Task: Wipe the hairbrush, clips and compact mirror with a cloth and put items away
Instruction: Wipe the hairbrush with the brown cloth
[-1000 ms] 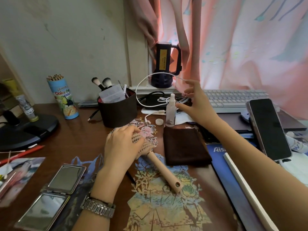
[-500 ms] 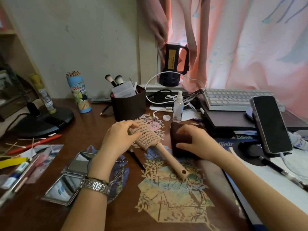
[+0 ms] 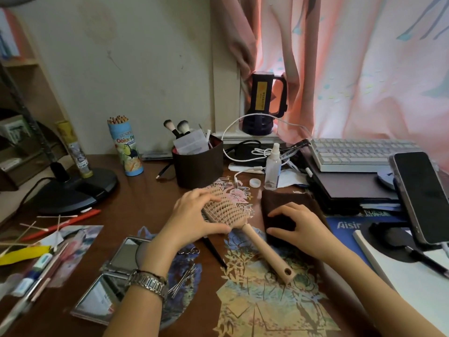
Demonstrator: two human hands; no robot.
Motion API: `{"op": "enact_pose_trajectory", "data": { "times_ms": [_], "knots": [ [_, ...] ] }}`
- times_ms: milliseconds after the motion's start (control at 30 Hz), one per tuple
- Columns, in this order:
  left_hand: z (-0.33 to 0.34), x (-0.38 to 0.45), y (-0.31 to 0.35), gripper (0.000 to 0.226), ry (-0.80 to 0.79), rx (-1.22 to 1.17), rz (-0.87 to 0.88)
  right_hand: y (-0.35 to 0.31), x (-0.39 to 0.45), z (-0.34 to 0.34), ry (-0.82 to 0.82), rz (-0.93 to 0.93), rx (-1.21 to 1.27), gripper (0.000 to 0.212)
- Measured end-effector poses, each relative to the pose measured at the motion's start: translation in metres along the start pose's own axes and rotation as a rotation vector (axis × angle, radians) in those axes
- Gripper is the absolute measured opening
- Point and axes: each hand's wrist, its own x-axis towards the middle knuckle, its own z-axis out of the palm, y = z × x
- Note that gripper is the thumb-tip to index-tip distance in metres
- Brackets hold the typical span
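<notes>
While the open mirror [image 3: 114,285] lies flat at desk's left with clips [image 3: 182,283] just right of it, left hand [image 3: 194,220] curls round the brush [image 3: 233,217] head, thumb under, fingers over the bristles. Brush handle runs down-right between the hands. Right hand [image 3: 296,227] has fingers bent onto the brown cloth [image 3: 286,203], pressing or gripping, can't tell; bottle [image 3: 273,166] stands behind.
</notes>
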Motion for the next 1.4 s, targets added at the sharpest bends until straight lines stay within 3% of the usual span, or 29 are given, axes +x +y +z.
{"op": "enact_pose_trajectory", "data": {
  "times_ms": [433, 633, 1167, 1267, 1400],
  "knots": [
    [0.003, 0.000, -0.004, 0.066, 0.078, 0.076, -0.064, 0.008, -0.002, -0.001, -0.018, -0.016, 0.055, 0.035],
    [-0.005, -0.008, -0.016, 0.069, 0.177, 0.231, -0.194, 0.007, -0.002, 0.000, -0.012, -0.016, 0.057, 0.034],
    [-0.010, -0.016, -0.022, 0.069, 0.305, 0.276, -0.481, 0.006, -0.014, -0.010, -0.061, -0.064, 0.129, 0.036],
    [-0.007, -0.015, -0.020, 0.072, 0.329, 0.307, -0.504, 0.006, -0.018, -0.007, -0.036, -0.098, 0.066, 0.040],
    [-0.006, -0.016, -0.020, 0.072, 0.340, 0.316, -0.508, 0.002, -0.023, 0.000, 0.099, -0.228, -0.126, 0.029]
  ]
}}
